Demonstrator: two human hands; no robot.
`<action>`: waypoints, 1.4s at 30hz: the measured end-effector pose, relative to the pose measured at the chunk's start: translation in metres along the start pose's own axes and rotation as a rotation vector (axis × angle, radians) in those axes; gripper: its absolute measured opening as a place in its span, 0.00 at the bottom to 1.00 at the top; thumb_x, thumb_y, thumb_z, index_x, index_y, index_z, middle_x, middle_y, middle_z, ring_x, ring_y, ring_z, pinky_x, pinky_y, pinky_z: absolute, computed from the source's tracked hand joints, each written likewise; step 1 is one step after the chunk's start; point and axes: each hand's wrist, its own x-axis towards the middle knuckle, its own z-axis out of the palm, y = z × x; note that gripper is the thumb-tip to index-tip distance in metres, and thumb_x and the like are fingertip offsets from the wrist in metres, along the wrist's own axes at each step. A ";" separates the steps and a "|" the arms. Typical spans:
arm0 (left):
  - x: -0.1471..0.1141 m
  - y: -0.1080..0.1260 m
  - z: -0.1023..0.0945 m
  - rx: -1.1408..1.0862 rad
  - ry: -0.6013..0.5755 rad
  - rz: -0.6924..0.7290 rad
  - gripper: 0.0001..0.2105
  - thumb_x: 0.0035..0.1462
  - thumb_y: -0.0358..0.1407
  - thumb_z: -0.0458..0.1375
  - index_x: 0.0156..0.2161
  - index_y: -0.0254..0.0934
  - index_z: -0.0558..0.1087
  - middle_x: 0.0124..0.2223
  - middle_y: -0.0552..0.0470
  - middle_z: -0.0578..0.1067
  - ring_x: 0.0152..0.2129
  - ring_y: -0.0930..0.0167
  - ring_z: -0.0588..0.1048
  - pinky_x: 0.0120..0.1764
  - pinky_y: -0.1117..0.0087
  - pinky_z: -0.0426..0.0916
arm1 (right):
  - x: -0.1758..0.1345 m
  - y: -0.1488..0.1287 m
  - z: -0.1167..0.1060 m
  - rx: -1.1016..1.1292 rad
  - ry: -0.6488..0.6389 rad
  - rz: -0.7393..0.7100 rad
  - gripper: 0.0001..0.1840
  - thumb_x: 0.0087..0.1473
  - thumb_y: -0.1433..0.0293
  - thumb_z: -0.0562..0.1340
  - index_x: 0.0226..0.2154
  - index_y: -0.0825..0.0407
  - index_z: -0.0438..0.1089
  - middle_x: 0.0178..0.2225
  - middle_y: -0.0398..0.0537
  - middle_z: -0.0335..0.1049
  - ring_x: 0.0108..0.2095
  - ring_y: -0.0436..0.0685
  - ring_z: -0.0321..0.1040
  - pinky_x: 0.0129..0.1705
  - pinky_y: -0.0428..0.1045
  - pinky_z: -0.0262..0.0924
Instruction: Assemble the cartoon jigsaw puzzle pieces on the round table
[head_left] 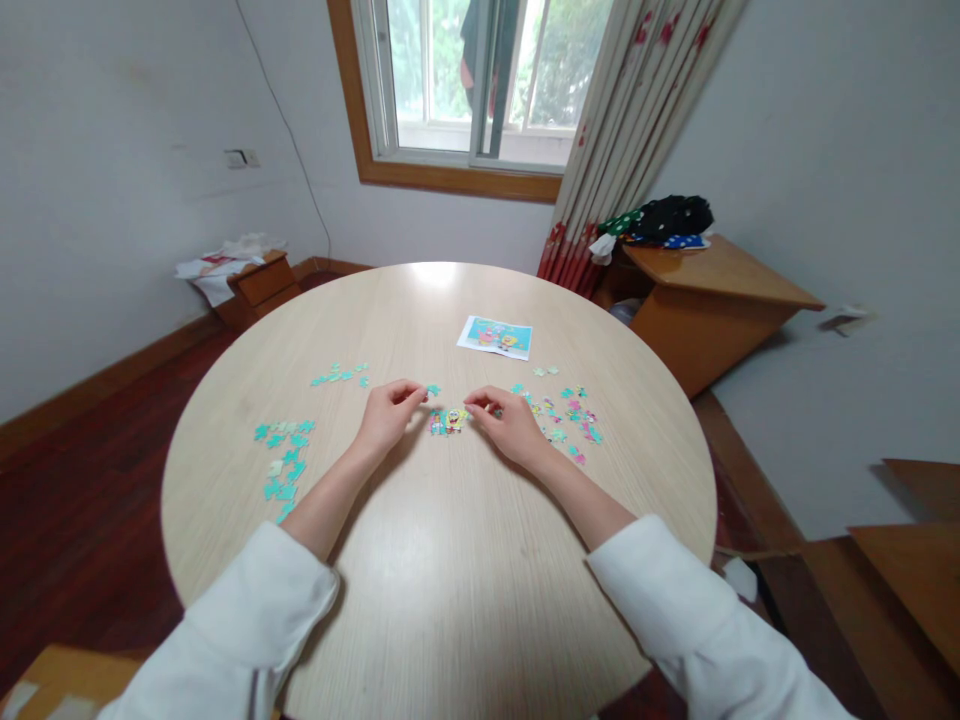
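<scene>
Turquoise piece [433,390] pinched at fingertips of left hand [388,412], just beyond small puzzle patch [453,421] lying between both hands. Right hand [505,424] curled, fingertips by patch's right edge; cannot tell if gripping anything. Loose pieces [274,490] scattered to left and right on pale table [450,580], picture sheet [491,335] farther back.

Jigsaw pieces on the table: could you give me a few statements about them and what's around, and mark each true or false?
1. The printed picture lies on the table beyond both hands. True.
2. The tabletop is square. False: its edge is rounded.
3. A small patch of pieces with a yellow figure lies between the left hand and right hand. True.
4. Loose pieces lie only on the right. False: teal pieces lie on the left too.
5. Both sleeves are white. True.
</scene>
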 end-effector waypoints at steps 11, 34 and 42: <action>-0.004 0.001 0.003 0.022 -0.130 -0.009 0.11 0.44 0.41 0.58 0.25 0.33 0.74 0.26 0.49 0.76 0.26 0.70 0.71 0.33 0.70 0.64 | 0.001 0.001 0.000 -0.007 -0.006 0.009 0.07 0.51 0.70 0.57 0.29 0.54 0.71 0.29 0.47 0.73 0.30 0.50 0.67 0.32 0.46 0.59; -0.009 0.004 0.008 0.060 -0.350 0.048 0.14 0.45 0.43 0.58 0.26 0.32 0.77 0.25 0.49 0.76 0.22 0.73 0.69 0.29 0.72 0.61 | 0.001 -0.003 0.002 0.008 -0.086 0.013 0.08 0.52 0.68 0.59 0.28 0.54 0.72 0.27 0.46 0.73 0.29 0.50 0.66 0.32 0.46 0.59; -0.006 0.001 0.008 0.059 -0.270 0.008 0.12 0.43 0.43 0.59 0.25 0.33 0.75 0.24 0.50 0.75 0.22 0.72 0.69 0.28 0.71 0.61 | 0.002 -0.001 -0.001 0.016 -0.047 0.014 0.09 0.52 0.67 0.58 0.27 0.54 0.72 0.27 0.47 0.74 0.28 0.50 0.66 0.32 0.46 0.59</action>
